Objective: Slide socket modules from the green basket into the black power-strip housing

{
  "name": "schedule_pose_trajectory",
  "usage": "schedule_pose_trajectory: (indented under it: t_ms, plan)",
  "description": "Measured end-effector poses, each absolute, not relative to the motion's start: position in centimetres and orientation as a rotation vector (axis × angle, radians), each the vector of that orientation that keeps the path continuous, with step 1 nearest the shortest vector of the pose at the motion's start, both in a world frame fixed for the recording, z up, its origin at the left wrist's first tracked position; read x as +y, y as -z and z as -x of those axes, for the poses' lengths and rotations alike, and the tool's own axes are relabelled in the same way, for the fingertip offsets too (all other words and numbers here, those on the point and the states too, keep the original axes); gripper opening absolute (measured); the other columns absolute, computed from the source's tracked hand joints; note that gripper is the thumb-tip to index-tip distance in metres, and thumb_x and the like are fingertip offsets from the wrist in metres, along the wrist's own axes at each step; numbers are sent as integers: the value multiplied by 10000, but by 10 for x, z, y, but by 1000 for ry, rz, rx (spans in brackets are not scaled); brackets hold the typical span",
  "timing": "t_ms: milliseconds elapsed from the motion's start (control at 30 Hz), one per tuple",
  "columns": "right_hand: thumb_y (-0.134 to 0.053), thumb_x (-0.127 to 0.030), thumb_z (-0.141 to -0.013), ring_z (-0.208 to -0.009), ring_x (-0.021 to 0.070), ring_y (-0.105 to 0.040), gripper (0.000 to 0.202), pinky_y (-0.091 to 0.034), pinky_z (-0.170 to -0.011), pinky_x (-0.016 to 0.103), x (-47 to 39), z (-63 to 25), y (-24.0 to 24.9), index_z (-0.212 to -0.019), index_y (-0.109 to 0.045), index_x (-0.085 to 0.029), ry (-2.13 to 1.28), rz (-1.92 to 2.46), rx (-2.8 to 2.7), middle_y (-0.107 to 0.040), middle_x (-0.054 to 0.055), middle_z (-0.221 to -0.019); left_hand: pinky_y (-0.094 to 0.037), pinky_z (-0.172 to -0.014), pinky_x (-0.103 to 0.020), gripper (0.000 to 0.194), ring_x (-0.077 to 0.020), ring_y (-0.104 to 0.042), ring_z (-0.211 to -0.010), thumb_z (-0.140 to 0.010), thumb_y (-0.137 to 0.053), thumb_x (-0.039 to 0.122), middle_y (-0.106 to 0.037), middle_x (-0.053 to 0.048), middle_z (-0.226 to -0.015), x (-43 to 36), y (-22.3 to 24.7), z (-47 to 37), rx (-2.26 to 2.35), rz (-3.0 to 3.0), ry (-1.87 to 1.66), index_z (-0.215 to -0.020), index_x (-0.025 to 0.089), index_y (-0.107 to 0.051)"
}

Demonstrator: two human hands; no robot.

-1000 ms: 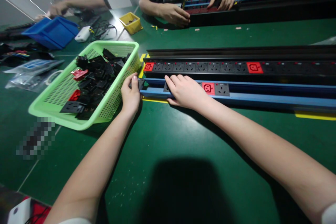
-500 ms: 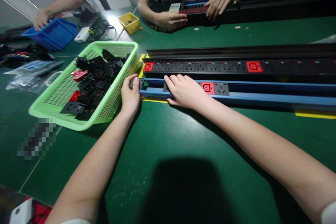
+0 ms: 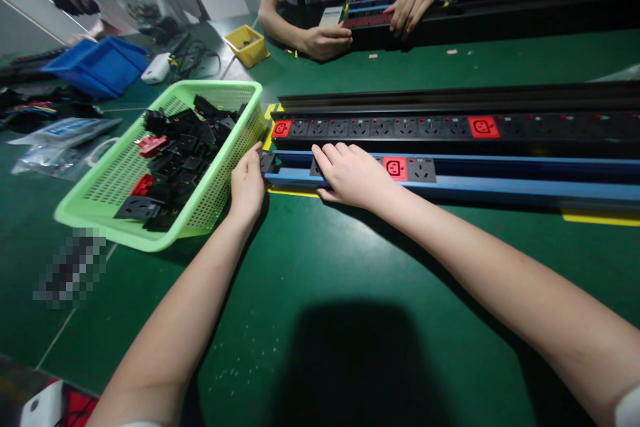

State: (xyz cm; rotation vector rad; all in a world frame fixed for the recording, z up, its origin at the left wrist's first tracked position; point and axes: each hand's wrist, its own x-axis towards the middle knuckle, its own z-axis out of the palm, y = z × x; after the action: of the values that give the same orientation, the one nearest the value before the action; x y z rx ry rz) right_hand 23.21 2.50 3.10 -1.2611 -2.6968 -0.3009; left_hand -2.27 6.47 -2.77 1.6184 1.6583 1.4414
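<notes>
My left hand is closed at the left end of a blue metal rail, its thumb and fingers against a black socket module seated in the rail's mouth. Part of that module is hidden by the hand. Further right, my right hand lies over the rail, fingers curled across it and thumb on the near side. Black socket modules show from under this hand, with a red socket module and another black socket to its right. Between my hands a stretch of the channel holds no module.
Left of the rail stands a green basket of loose black and red modules. Behind the rail lies a long black strip with sockets. A co-worker's hands work across the table. A yellow bin and blue bin stand further back.
My left thumb has drawn back from the module's top toward its outer end, showing more of the module. My right hand has stayed put. At back left, a person's hand has risen from the blue bin.
</notes>
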Motion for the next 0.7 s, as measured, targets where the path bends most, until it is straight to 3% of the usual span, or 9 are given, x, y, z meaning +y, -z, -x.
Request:
schedule_pose_trajectory:
  t_ms: [333, 500, 700]
  plan:
    - [-556, -450, -959, -1089, 341, -604, 749, -450, -868, 416, 26, -232, -28, -1503, -402, 41, 330, 1243, -2677, -637, 229, -1293, -414, -1189, -372, 422, -239, -610, -1321, -981, -552, 405, -680, -94, -1388, 63, 22, 21, 1699, -1658, -1361, -1303, 184, -712]
    - [-550, -447, -959, -1086, 334, -601, 741, -445, -864, 409, 26, -232, -28, -1502, -403, 35, 330, 1245, -2673, -637, 222, -1294, -507, -1036, -350, 356, -230, -673, -1123, -942, -587, 402, -738, -71, -1183, 69, 24, 24, 1669, -1638, -1331, -1187, 185, -728]
    - [-557, -436, -953, -1080, 333, -596, 737, -444, -860, 409, 26, -232, -28, -1499, -405, 35, 328, 1244, -2668, -637, 221, -1283, -476, -1024, -330, 312, -210, -651, -1099, -1002, -476, 388, -724, -59, -1120, 70, 24, 23, 1773, -1679, -1312, -1075, 194, -709]
